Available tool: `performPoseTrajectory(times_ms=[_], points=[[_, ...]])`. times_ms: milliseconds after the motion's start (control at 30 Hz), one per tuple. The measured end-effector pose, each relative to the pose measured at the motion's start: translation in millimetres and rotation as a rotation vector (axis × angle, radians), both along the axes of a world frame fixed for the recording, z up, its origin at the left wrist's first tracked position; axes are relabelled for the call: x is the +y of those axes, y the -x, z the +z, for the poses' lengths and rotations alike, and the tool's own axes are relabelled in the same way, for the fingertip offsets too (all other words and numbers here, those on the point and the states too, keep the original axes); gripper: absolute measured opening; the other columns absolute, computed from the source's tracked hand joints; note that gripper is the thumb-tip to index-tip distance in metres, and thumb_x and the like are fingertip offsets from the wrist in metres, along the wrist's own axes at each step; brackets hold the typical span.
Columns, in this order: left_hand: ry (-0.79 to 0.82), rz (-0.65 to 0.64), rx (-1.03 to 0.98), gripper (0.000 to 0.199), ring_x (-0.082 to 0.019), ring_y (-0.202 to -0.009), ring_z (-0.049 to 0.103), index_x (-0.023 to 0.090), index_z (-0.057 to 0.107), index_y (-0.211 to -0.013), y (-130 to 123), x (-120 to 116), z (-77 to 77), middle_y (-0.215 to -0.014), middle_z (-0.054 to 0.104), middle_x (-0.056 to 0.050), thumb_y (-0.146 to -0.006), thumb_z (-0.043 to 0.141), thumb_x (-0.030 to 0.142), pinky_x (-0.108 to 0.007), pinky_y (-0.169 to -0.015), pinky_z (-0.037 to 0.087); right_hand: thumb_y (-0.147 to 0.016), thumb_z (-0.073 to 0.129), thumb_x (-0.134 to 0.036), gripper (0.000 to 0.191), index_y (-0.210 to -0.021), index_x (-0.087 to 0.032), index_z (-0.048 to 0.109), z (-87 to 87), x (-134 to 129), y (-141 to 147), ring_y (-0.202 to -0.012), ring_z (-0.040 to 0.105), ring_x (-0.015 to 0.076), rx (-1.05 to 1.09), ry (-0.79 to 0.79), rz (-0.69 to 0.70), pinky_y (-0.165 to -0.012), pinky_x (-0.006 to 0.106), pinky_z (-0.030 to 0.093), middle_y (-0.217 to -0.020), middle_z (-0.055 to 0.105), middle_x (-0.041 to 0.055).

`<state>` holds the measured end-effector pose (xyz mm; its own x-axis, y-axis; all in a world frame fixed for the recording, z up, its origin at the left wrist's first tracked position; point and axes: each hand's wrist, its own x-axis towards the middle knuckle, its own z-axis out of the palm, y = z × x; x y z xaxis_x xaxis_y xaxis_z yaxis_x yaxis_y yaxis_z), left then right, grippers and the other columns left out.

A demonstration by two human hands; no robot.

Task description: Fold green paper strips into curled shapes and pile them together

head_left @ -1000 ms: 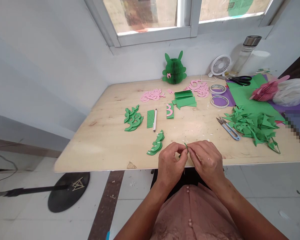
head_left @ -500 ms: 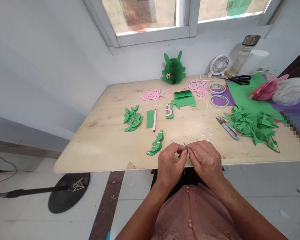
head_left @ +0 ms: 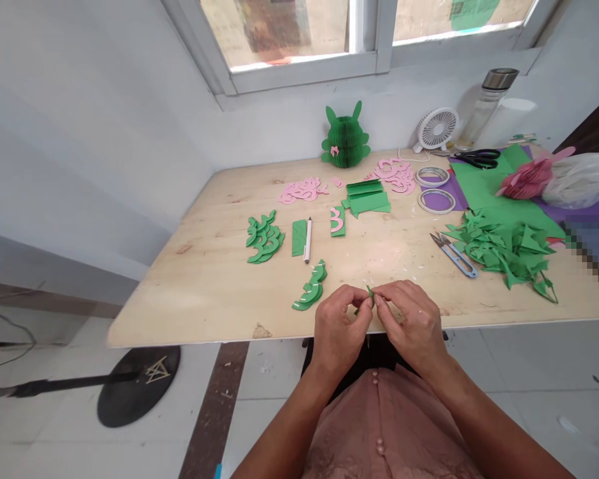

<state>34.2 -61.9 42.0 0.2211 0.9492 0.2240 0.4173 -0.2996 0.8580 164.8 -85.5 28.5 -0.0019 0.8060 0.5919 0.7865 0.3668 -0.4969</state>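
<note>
Between my fingertips, over the table's front edge, is a small green paper piece (head_left: 370, 291), mostly hidden by the fingers. My left hand (head_left: 340, 327) pinches it from the left. From the other side my right hand (head_left: 413, 319) pinches the same piece, thumb and forefinger together. Left of my hands lie scalloped green paper cutouts (head_left: 311, 287) with short white strips on them. Farther off are a stack of green cutouts (head_left: 266, 239), a green paper rectangle (head_left: 299, 238) and a white pen (head_left: 308, 241).
Thread snips (head_left: 454, 255) lie beside a heap of green paper scraps (head_left: 504, 249) on the right. Two tape rolls (head_left: 436, 201), black scissors (head_left: 478, 158), a small fan (head_left: 437, 129) and a bottle (head_left: 486, 110) stand or lie behind. A green honeycomb paper figure (head_left: 347, 142) stands by the wall.
Almost nothing differs. Both hands keep their pinch on the green paper piece, with only a slight shift of the fingers and of the view.
</note>
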Motion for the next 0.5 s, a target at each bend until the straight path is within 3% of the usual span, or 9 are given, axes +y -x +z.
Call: performPoseTrajectory(times_ms=[500], points=[[-0.016,0.004,0.006,0.011,-0.014,-0.068,0.058,0.017,0.06,-0.069,0.1,-0.6,0.4,-0.07,0.063,-0.002,-0.078,0.052,0.015,-0.027,-0.067,0.043,-0.084,0.052,-0.015,0.011,-0.078,-0.017,0.061,0.5,-0.6,2.5,-0.072,0.058,0.0167,-0.045,-0.01,-0.068,-0.068,0.03,0.04,-0.072,0.065,0.0035]])
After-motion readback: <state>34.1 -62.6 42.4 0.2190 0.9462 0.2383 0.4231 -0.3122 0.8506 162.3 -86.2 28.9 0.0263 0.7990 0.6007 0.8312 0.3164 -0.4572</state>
